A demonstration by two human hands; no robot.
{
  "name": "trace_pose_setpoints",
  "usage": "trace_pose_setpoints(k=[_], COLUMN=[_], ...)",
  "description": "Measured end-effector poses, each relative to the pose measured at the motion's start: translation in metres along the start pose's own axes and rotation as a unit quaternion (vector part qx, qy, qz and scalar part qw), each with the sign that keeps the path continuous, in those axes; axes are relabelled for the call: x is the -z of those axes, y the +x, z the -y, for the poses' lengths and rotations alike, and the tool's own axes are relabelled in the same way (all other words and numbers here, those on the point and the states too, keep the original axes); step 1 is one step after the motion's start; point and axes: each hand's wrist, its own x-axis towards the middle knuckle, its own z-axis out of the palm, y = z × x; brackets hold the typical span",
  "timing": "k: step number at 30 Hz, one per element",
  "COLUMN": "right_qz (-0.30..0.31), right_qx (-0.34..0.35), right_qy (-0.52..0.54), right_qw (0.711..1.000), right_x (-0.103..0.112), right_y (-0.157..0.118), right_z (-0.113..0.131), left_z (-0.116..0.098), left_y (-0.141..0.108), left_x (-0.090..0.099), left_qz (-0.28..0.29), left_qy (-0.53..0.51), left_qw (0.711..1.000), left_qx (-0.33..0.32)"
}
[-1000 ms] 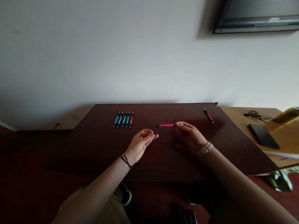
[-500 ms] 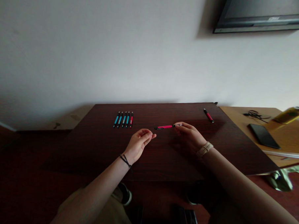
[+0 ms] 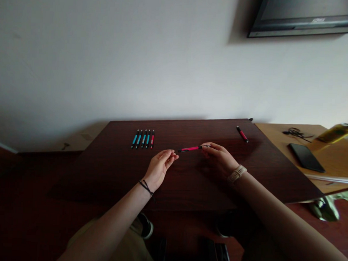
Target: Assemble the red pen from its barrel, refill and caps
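Between thumb and fingers, my right hand [image 3: 219,156] holds a red and black pen [image 3: 189,149] by its right end, the pen lying nearly level above the dark table [image 3: 183,184]. My left hand [image 3: 159,165] is just left of the pen's free end, fingers loosely bent and a little apart, with nothing in it. Several blue and black pens [image 3: 139,139] stand in a row at the back left of the table, side by side. At the right end of that row lies a red pen [image 3: 152,139]. Another red pen [image 3: 242,134] rests alone at the back right.
Right of the dark table is a light wooden surface [image 3: 341,163] with a black phone [image 3: 306,157], a black cable [image 3: 296,132] and a yellow can [image 3: 337,133]. A screen [image 3: 308,21] hangs on the wall. Green cloth [image 3: 325,209] shows below on the right.
The held pen and my right hand have shifted very slightly left. My left hand has also moved a little left, its fingers slightly changed in pose.
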Motion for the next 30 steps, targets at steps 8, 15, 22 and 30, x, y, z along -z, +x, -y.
trace_pose_setpoints(k=[8, 15, 22, 30], right_qz=[0.004, -0.001, 0.004, 0.007], right_qx=[-0.002, 0.016, 0.066, 0.120], right_qy=[-0.004, -0.060, -0.137, -0.195], right_qw=[1.000, 0.998, 0.988, 0.974], right_x=[0.001, 0.001, -0.001, 0.001], right_y=[0.000, -0.001, -0.001, 0.001], right_z=[-0.002, 0.001, 0.003, 0.000], left_z=[-0.005, -0.010, -0.011, -0.010], left_y=[-0.002, -0.009, -0.010, -0.008], left_x=[-0.005, -0.013, -0.015, -0.011], left_qz=[0.047, 0.089, 0.111, 0.132], left_qy=[0.001, 0.036, 0.172, 0.279], left_qw=[0.999, 0.994, 0.975, 0.939], left_qx=[-0.020, -0.048, -0.090, -0.153])
